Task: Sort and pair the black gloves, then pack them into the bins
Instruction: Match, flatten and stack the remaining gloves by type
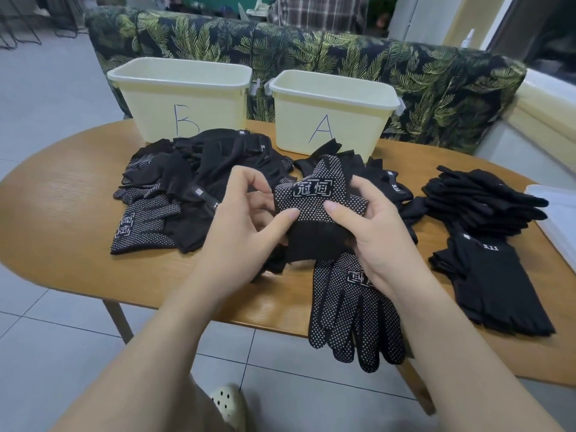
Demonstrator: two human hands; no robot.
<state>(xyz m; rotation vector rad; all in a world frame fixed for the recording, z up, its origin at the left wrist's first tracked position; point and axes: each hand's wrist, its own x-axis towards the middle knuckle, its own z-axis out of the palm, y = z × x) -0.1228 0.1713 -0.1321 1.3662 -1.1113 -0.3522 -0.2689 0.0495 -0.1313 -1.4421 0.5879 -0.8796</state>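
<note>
We hold a dotted glove (314,198) above the counter (62,194), between both hands: left hand (246,219) thumb pinching its left edge, right hand (371,226) fingers (338,215) curled round its right side, cuff below them.

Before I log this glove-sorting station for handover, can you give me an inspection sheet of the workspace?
Surface: wooden table, oval, on tiled floor.
Job's things: bin B and bin A at the far edge; unsorted glove pile on the left; dotted gloves near edge; plain glove stacks on the right.
Clutter: white sheet at right edge.
Grips: left hand and right hand both pinch a dotted glove.
Cables: nothing seen.
Surroundings: leaf-print sofa behind.
</note>
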